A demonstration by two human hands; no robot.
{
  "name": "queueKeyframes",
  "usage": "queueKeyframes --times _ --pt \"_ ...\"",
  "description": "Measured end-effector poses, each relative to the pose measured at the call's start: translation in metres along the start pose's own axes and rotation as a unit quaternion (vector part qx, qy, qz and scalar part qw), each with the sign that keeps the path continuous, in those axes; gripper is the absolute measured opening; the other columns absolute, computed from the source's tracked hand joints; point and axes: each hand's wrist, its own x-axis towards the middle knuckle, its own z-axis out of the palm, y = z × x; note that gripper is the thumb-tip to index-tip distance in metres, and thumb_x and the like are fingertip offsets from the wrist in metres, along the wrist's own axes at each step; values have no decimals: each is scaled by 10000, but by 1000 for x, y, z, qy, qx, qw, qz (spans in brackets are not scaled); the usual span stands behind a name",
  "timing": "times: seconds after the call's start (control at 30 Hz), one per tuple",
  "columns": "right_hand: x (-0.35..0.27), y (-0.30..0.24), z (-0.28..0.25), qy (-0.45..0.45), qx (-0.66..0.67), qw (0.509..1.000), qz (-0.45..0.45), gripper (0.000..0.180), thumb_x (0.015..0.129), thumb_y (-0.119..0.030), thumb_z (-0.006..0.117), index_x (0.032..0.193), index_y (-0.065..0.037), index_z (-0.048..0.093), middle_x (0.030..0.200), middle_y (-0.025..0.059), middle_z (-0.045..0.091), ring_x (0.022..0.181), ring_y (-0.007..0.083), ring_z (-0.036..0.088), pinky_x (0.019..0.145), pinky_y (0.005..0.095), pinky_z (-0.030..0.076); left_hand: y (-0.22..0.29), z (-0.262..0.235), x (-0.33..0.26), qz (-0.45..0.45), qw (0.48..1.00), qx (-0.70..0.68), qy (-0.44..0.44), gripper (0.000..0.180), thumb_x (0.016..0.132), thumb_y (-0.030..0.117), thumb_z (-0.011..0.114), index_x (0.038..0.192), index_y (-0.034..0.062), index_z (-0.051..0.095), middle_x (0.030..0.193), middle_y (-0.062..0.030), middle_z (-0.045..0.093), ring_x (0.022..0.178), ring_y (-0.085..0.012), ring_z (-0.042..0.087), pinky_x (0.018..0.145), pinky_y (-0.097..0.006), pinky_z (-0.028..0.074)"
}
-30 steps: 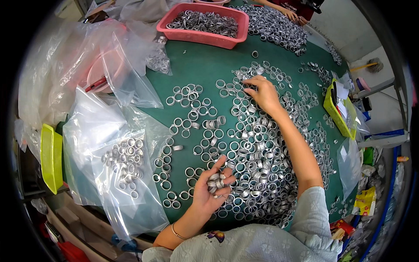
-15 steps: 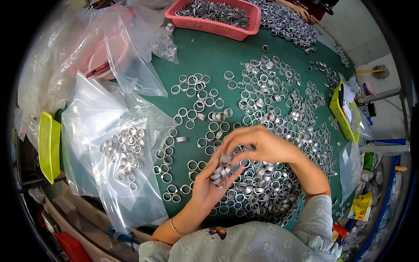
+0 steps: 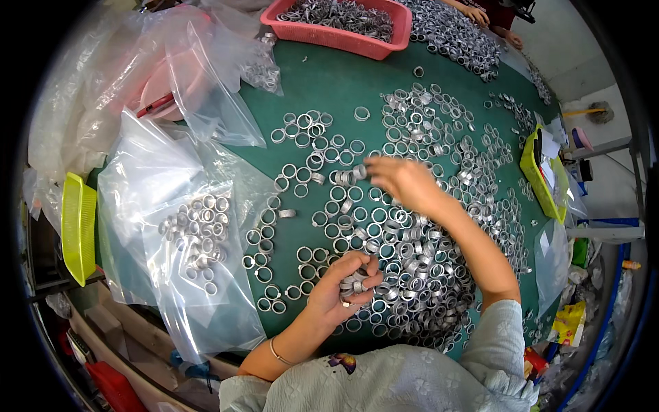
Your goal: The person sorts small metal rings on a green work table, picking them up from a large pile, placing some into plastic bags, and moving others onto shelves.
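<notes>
My left hand [image 3: 341, 283] is closed around several small grey metal rings [image 3: 355, 283], held low over the near part of the table. My right hand [image 3: 405, 184] is farther forward, its fingers stretched out to the left and a little blurred. Their tips come close to a short row of metal rings [image 3: 349, 177] lying on the green tabletop; whether they touch is unclear. A dense spread of loose rings [image 3: 419, 275] lies beneath and to the right of my right forearm. Looser rings [image 3: 302, 137] are scattered to the left.
At left, clear plastic bags [image 3: 185, 316] hold a cluster of rings [image 3: 202, 226]. A yellow-green basket [image 3: 79, 230] stands at the far left, another [image 3: 539, 182] at the right. A pink basket [image 3: 336, 38] of metal parts sits at the back. Another person's hand [image 3: 475, 14] is beyond, at a large ring heap.
My right hand has left my left hand and moved forward over the table. My left hand has lowered slightly and its fingers have closed over the rings.
</notes>
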Motion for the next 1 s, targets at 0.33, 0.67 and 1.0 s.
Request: queueKeyframes --times 0.33,0.67,1.0 --pt "-22 -31 -17 11 181 979 92 130 770 -107 638 883 -42 638 845 97 627 727 272 613 655 339 488 -6 5 0 -27 997 -68 4 217 916 255 496 811 70 537 775 -43 416 683 -107 396 380 -160 289" --pt "20 -41 18 7 18 999 41 388 750 -61 609 1125 -144 553 928 74 543 652 294 590 549 405 476 -5 -1 0 -20 997 -69 -2 220 917 246 497 804 60 529 766 -36 387 677 -110 381 378 -162 308" --pt "13 -40 11 10 225 972 63 205 727 23 581 930 -2 565 806 75 547 683 180 552 608 267 440 -5 1 0 22 996 -77 34 141 908 205 516 938 72 551 819 -35 445 701 -113 418 407 -173 325"
